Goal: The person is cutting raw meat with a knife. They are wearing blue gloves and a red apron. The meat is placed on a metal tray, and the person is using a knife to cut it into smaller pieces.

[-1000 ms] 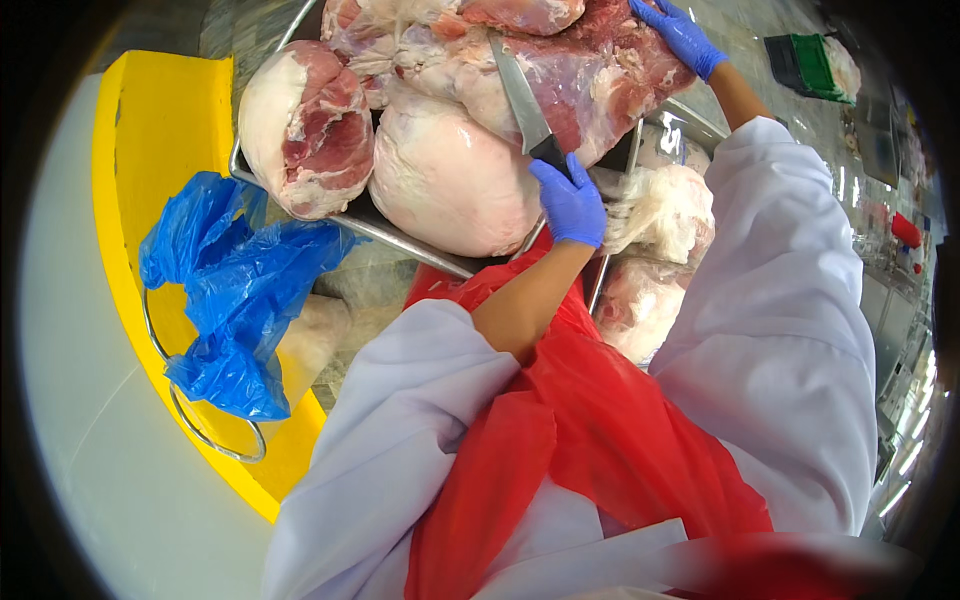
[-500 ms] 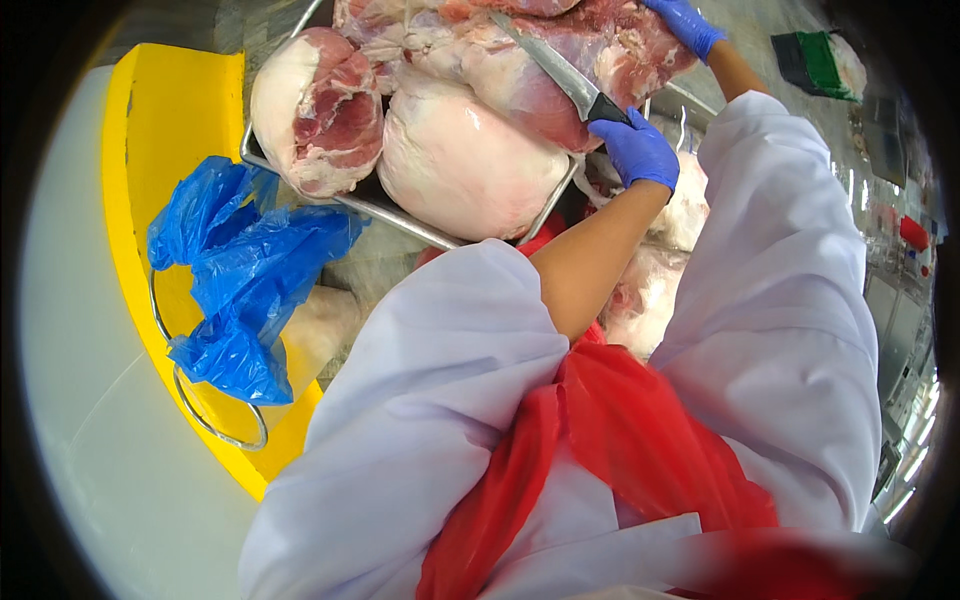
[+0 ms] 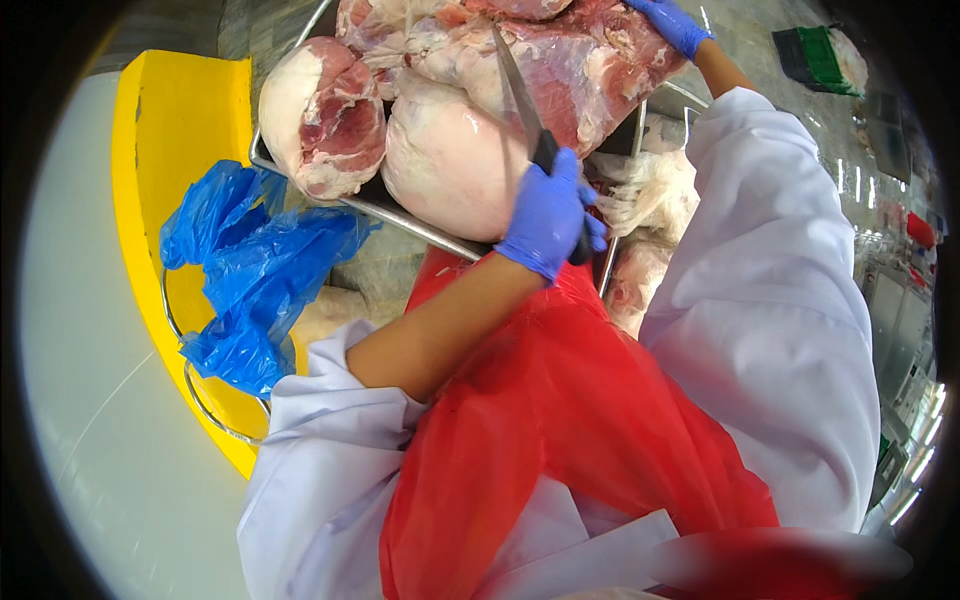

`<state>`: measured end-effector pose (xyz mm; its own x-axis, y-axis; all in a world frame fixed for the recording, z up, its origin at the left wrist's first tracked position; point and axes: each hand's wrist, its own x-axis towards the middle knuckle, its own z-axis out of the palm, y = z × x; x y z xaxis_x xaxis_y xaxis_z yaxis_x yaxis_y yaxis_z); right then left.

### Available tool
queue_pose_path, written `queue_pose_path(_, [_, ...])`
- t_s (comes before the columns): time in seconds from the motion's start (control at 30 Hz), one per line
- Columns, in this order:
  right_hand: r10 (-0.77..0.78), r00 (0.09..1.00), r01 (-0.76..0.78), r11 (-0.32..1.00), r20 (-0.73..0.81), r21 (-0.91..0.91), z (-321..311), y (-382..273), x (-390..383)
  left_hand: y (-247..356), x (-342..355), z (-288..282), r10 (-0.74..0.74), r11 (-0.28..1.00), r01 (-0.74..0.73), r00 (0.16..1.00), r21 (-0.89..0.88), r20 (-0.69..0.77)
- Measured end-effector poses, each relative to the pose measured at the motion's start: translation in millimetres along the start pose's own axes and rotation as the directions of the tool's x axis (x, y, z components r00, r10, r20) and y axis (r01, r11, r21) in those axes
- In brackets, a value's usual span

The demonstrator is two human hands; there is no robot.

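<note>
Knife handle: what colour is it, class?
The knife handle is black, showing best in the head view.

Black-handled knife (image 3: 523,100) slants over a raw, reddish meat slab (image 3: 590,80)

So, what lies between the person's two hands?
In the head view, a large red cut of meat lies between the left hand, gripping a knife, and the right hand.

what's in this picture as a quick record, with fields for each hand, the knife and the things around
left hand: blue-gloved, gripping the black-handled knife
right hand: blue-gloved, at the upper right edge of the large red meat piece
blade: over the meat, contact unclear
tray: metal, holding meat
left side: crumpled blue plastic against a yellow structure
apron: red
</note>
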<state>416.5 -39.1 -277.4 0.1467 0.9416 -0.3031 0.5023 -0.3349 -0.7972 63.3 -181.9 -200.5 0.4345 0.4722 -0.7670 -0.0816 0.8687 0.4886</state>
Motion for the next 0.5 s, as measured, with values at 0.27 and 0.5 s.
queue_pose_path(0.27, [0.020, 0.999, -0.015, 0.992, -0.036, 0.123, -10.1, 17.6, -3.9, 88.9, 16.7, -5.0, -0.020, 0.989, 0.023, 0.999, -0.143, 0.027])
queue_pose_path(0.5, [0.075, 0.995, -0.073, 0.997, -0.062, 0.027, -9.6, 36.6, 6.4, 20.6, 97.4, 152.1, 0.021, 0.907, -0.163, 0.938, -0.388, -0.346])
